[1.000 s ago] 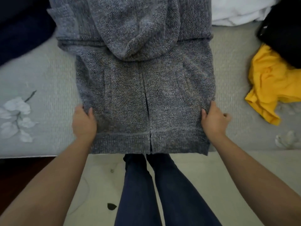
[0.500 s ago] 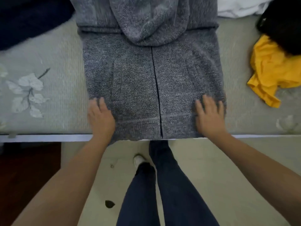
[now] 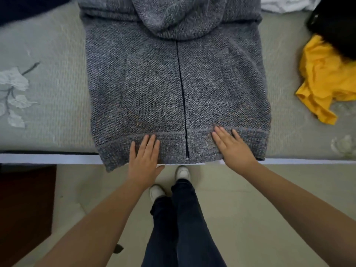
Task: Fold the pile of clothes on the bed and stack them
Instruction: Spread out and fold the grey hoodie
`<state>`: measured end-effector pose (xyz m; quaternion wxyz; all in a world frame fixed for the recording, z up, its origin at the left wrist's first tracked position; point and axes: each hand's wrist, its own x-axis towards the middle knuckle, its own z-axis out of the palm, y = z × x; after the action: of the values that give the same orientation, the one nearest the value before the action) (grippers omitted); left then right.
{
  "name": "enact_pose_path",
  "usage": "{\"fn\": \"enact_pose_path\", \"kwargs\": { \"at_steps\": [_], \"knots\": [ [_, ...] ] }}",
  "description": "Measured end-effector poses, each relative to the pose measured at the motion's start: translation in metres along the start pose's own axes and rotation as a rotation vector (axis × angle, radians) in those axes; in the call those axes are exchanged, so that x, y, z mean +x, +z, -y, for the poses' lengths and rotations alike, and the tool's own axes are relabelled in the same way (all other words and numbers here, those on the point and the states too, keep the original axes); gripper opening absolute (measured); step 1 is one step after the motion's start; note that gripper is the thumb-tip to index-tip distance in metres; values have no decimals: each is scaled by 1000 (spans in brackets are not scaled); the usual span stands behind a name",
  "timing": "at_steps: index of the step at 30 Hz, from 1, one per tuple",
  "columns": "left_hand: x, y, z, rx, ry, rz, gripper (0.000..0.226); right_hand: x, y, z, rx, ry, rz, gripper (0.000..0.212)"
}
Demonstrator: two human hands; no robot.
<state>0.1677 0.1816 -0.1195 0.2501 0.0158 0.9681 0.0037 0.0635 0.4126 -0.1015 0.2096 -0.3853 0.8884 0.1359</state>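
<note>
A grey knitted zip hoodie [image 3: 154, 83] lies flat on the bed [image 3: 48, 116], front up, with its hood folded down over the chest and its sleeves tucked in. Its ribbed hem hangs slightly over the bed's near edge. My left hand [image 3: 143, 158] rests flat on the hem left of the zip, fingers straight. My right hand [image 3: 232, 146] lies flat on the hem right of the zip, fingers spread.
A crumpled yellow garment [image 3: 325, 79] lies on the bed at the right, under a black item [image 3: 335, 22]. White cloth [image 3: 285, 3] sits at the back right, dark cloth [image 3: 23, 8] at the back left. My legs stand on the tiled floor [image 3: 250, 199] below.
Both hands moved from the hoodie's outer side edges inward onto the hem near the zip, now lying flat. The hoodie sits further up on the bed.
</note>
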Motion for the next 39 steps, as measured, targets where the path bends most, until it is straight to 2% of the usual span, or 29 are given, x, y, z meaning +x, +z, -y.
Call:
{"fn": "enact_pose_path", "kwargs": {
  "at_steps": [2, 4, 7, 11, 12, 15, 18, 23, 25, 28, 30, 31, 33, 35, 37, 39],
  "knots": [
    [0, -4, 3, -71, -62, 37, 90, -7, -1, -11, 70, -18, -94, 56],
    [7, -6, 10, -96, -129, 10, 72, -17, -8, -16, 54, -23, -95, 52],
    [3, -15, 22, -159, -58, -27, 59, -26, -19, -18, 42, -68, -123, 52],
    [-11, -16, 42, -60, 51, -155, 51, -28, -30, -4, 198, 50, -105, 58],
    [-17, -23, 43, -78, 57, -121, 54, -29, -32, 2, 245, 89, -78, 65],
    [-39, -40, 34, -153, 22, -43, 58, -38, -46, 15, 313, 141, 237, 69],
    [-65, -49, 34, -173, -20, 210, 65, -48, -54, 25, 338, 102, 363, 67],
    [-109, -60, 37, -170, 74, 363, 61, -72, -81, 46, 275, -47, 601, 60],
    [-128, -69, 39, -179, 98, 470, 57, -85, -92, 59, 212, -119, 691, 59],
    [-153, -80, 47, -184, 139, 576, 50, -101, -110, 72, 179, -159, 770, 53],
    [-162, -90, 53, -173, 137, 574, 49, -106, -127, 73, 210, -135, 755, 45],
    [-162, -96, 56, -166, 119, 518, 50, -106, -138, 71, 204, -115, 710, 42],
    [-157, -108, 62, -119, 15, 279, 52, -100, -158, 63, 144, -56, 521, 40],
    [-146, -121, 67, -73, -106, 65, 54, -92, -175, 55, 98, 37, 308, 52],
    [-131, -137, 71, -44, -175, -35, 59, -80, -191, 47, 65, 127, 172, 63],
    [-110, -155, 74, -15, -196, -90, 65, -64, -204, 32, 25, 163, 109, 62]
  ]
}}
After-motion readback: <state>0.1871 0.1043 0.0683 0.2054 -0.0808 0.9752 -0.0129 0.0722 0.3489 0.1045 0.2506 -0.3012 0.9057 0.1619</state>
